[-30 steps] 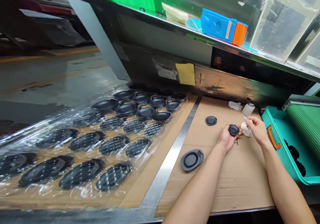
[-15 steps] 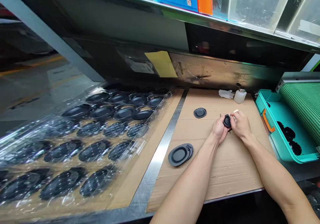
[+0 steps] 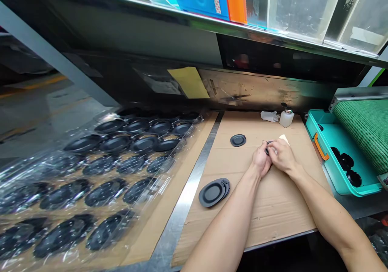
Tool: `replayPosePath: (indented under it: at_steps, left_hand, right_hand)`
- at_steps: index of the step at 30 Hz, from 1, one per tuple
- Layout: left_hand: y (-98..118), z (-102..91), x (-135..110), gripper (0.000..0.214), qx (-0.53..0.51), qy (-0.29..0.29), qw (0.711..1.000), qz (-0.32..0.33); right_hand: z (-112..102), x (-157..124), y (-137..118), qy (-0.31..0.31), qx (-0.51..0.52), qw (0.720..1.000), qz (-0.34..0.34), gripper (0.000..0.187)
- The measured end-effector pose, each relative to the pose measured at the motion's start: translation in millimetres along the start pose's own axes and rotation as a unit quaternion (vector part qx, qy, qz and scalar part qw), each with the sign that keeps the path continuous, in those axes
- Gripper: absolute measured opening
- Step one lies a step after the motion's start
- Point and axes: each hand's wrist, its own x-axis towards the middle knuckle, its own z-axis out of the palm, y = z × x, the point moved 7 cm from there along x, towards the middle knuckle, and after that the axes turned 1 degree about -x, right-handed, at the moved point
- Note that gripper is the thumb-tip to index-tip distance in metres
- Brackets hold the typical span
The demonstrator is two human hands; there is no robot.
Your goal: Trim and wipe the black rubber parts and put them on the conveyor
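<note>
My hands meet over the cardboard sheet (image 3: 273, 207), with a small black round disc (image 3: 268, 146) mostly hidden between them. My left hand (image 3: 261, 161) holds the disc from below. My right hand (image 3: 281, 156) presses over it, pinching a pale white pad (image 3: 284, 139) whose tip shows above the fingers. A similar black disc (image 3: 238, 140) lies on the cardboard to the left of my hands. Nearer my left forearm sits a stack of larger black oval discs (image 3: 213, 193).
Rows of black discs lie under clear plastic film (image 3: 106, 191) left of a metal strip (image 3: 184, 191). A pump bottle (image 3: 286, 117) and crumpled white cloth (image 3: 269, 116) stand behind. A teal tray (image 3: 342, 154) holds black parts at right, beside a green mesh surface (image 3: 363, 130).
My right hand has moved left with the white pad and now covers the disc in my left hand. The view has shifted, with the table lower and more level.
</note>
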Motion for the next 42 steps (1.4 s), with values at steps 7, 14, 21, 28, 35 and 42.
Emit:
replayPosePath:
  at_steps: [7,14,21,28,35,42]
  left_hand:
    - [2.3,-2.7,0.7,0.038,-0.009,0.014,1.0,0.0]
    - [-1.5,-0.2,-1.2,0.036,0.018,0.001,1.0,-0.019]
    - [-1.3,0.8,0.7,0.039,-0.018,0.005,1.0,-0.007]
    - [-2.0,2.2,0.9,0.037,-0.015,0.008,1.0,-0.004]
    - [2.6,0.9,-2.7,0.04,-0.019,0.016,1.0,-0.015]
    - [0.7,2.0,-2.4,0.039,-0.013,0.016,1.0,-0.007]
  right_hand:
    - [-3.9,-3.5,-5.2,-0.055,-0.031,0.998,0.009,0.015]
    - [-15.3,-7.1,6.5,-0.066,-0.104,0.992,0.025,0.016]
    - [-5.9,-1.2,3.3,0.029,-0.108,0.993,0.031,0.018]
    - [-3.7,0.8,3.7,0.013,-0.072,0.997,0.032,0.017]
    - [2.2,-7.4,-17.2,-0.055,-0.035,0.997,-0.039,0.013]
    - [-16.9,-3.3,4.3,-0.017,-0.146,0.987,0.058,0.022]
